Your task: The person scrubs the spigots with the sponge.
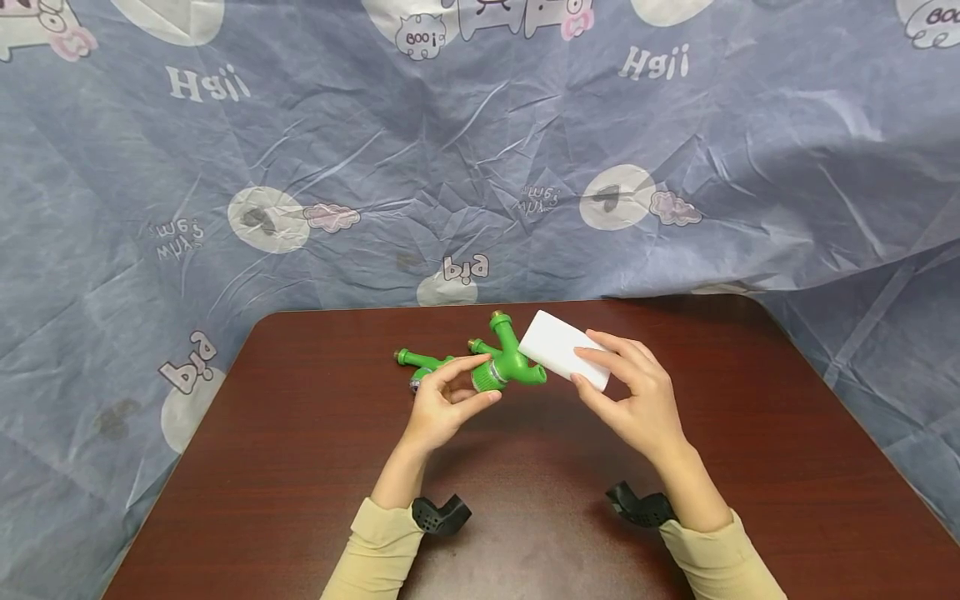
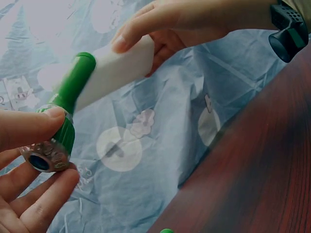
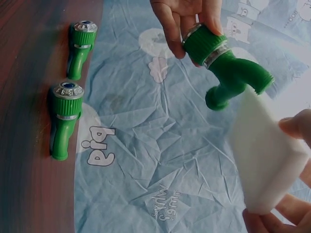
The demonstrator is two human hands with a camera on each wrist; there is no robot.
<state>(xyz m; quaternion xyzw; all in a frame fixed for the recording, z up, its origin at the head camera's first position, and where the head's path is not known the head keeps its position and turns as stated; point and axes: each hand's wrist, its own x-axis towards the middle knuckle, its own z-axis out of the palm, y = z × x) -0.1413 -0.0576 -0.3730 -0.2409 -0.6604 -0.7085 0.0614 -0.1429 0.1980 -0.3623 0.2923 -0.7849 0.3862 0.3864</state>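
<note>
A green plastic tap (image 1: 513,363) is held up over the table by my left hand (image 1: 438,408). Thumb and fingers grip its ribbed knob (image 3: 204,44), which has a silver band and a silver end cap. My right hand (image 1: 637,396) pinches a white rectangular sponge block (image 1: 561,348) between thumb and fingers. One end of the sponge is right at the tap's body beside the spout (image 3: 257,77). In the left wrist view the tap (image 2: 77,82) overlaps the sponge (image 2: 119,68).
Two more green taps, one nearer (image 3: 66,116) and one farther (image 3: 81,48) in the right wrist view, lie on the dark red-brown table (image 1: 300,467) behind my left hand. A blue-grey printed cloth (image 1: 420,167) hangs behind the table. Black wrist mounts (image 1: 442,515) sit at both cuffs.
</note>
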